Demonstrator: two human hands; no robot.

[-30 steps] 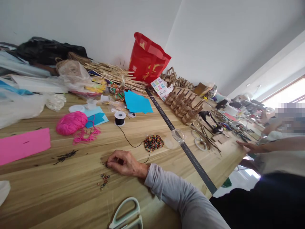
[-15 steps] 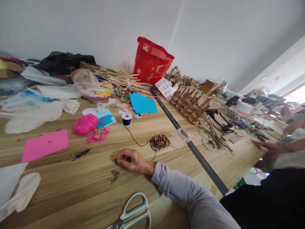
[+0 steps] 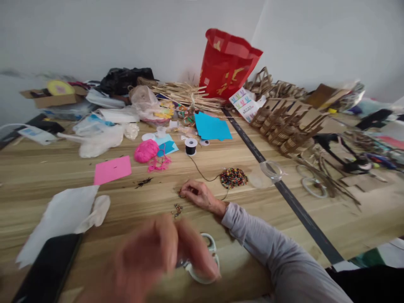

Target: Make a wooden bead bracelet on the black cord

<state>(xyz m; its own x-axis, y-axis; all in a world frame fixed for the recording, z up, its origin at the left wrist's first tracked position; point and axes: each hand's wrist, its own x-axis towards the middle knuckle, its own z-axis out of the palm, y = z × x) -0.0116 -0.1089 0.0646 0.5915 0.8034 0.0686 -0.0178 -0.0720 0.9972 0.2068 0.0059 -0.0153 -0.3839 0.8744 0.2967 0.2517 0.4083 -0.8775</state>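
Right hand (image 3: 198, 195) rests by loose beads (image 3: 177, 209); left hand (image 3: 154, 261) blurred

left hand (image 3: 158, 261): raised, blurred | right hand (image 3: 197, 195): knuckles up, fingers curled

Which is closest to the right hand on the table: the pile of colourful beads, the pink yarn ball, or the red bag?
From the right hand:
1. Pile of colourful beads, just beyond it.
2. Pink yarn ball, farther back on the left.
3. Red bag, by the far wall.
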